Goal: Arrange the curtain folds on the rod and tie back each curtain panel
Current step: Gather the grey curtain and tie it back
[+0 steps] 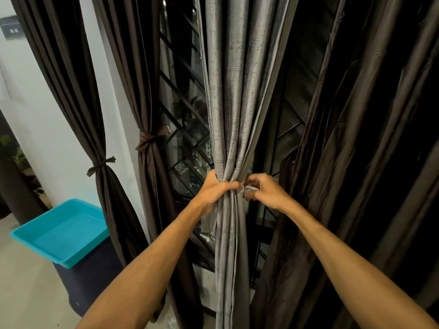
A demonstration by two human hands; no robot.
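**While bunching the grey curtain (228, 115), mid tie-back**

Left hand (215, 189) clamped round the gathered folds, thumb across the front. Right hand (264, 191) just right of it, pinching a pale tie (250, 188) against the bunch. Off to the left of both: brown curtain (149, 167) already knotted, blue tray (59, 233) lower down.

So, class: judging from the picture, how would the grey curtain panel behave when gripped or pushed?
Probably floppy: the grey curtain collapses into a narrow bunch where the left hand grips it. Its sheen suggests the folds may slip; the right hand pinches a tie-back beside the bunch. Likely fairly light, since one hand gathers it all.
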